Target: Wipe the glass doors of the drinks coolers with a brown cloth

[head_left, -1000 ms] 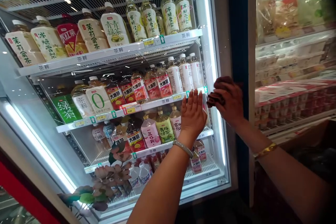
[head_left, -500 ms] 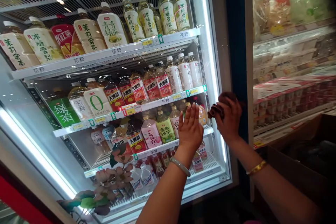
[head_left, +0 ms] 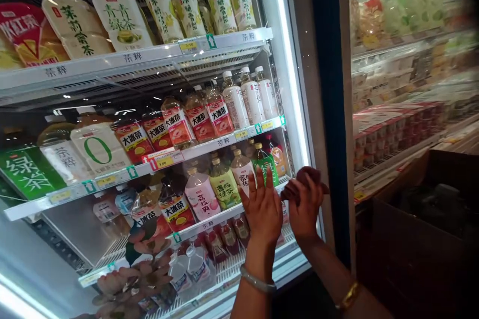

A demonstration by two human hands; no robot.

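Observation:
My left hand [head_left: 264, 209] rests with spread fingers against the glass door of a lit drinks cooler, in front of the lower bottle shelf. It holds nothing, and a pale bangle [head_left: 257, 281] circles its wrist. Just to the right, my right hand [head_left: 307, 214] grips a bunched dark brown cloth [head_left: 309, 177] at the door's right side. A gold bracelet [head_left: 349, 295] is on that wrist. Behind the glass near my left fingers stand a green tea bottle [head_left: 266, 162] and a pale pink-labelled bottle [head_left: 242, 172].
Rows of bottled tea fill the cooler shelves [head_left: 209, 147]. Flower shapes [head_left: 130, 279] show at the lower left of the glass. Right of the dark frame [head_left: 329, 109] is an open shelf with packed cups [head_left: 400, 129]. A cardboard box [head_left: 441, 169] stands at the lower right.
Both hands have moved down the glass, the right one carrying the cloth. The green bottle behind my left hand is now uncovered. The view has come nearer and shifted right.

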